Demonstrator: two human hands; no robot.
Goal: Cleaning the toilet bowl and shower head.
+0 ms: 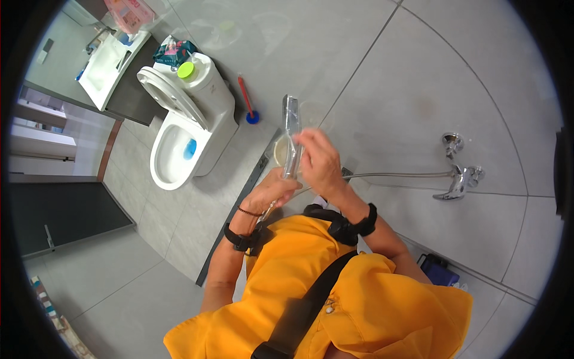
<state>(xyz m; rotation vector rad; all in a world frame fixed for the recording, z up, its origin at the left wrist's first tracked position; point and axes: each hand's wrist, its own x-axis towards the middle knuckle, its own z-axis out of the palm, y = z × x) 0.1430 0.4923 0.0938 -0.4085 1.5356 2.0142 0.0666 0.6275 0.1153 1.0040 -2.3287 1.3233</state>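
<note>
Both my hands are together at the middle of the view on a shiny silver hand shower [291,116], its flat head pointing away from me. My left hand [272,192] is wrapped round its lower handle. Higher up, my right hand [320,160] has its fingers closed against the neck of the shower. A metal hose [394,175] runs from the wall tap [459,182] at the right, passes behind my right wrist and reaches my left hand. Partly hidden behind the shower is a round, pale yellowish thing [280,151] that I cannot make out.
A white toilet [206,149] with raised lid stands left of my hands, bearing a green-lidded container [186,72] and a wipes pack [174,52]. Nearby are a red-handled plunger [245,99], a washbasin [107,66], a dark floor strip [233,212] and a purple-blue container [439,272].
</note>
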